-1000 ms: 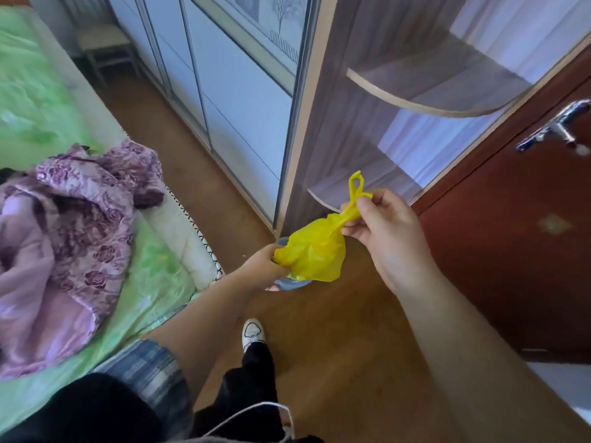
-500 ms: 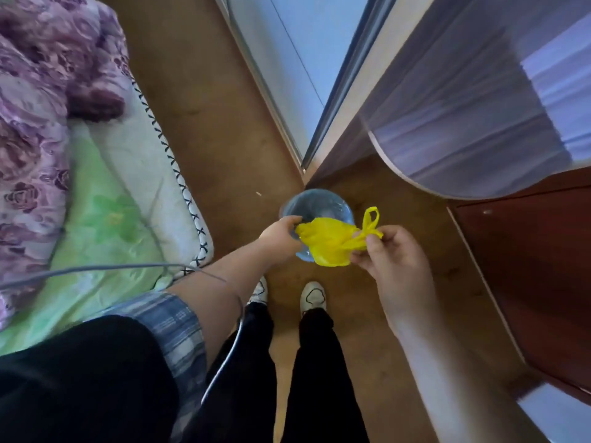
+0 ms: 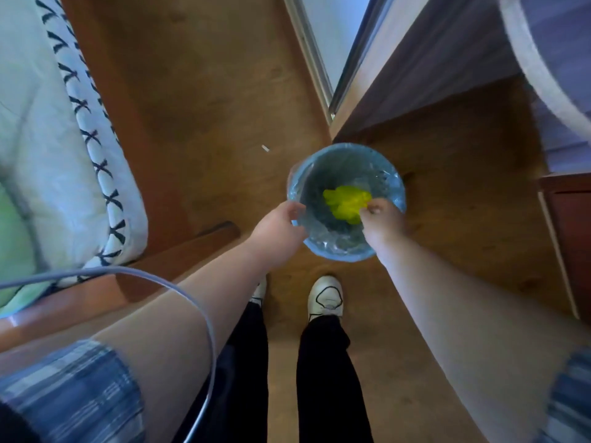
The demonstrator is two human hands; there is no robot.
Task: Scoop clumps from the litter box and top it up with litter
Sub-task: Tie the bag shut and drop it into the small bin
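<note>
A round bin [image 3: 393, 183] lined with a blue plastic bag stands on the wooden floor in front of my feet. Inside it lies a tied yellow bag [image 3: 343, 201]. My right hand [image 3: 380, 219] reaches into the bin from the near right, its curled fingertips pinching the yellow bag's edge. My left hand [image 3: 278, 228] is at the bin's left rim, fingers curled on the blue liner there. No litter box or scoop is in view.
A bed [image 3: 48, 139] with a white cover and black cross stitching fills the left side. A wardrobe with a sliding door [image 3: 323, 52] and a dark wooden shelf unit [image 3: 447, 68] stand ahead and right. A grey cable [image 3: 166, 282] loops across my left arm.
My head has tilted down and both hands have lowered. The yellow bag went from being held above the bin to lying inside it, my right hand following it in.
</note>
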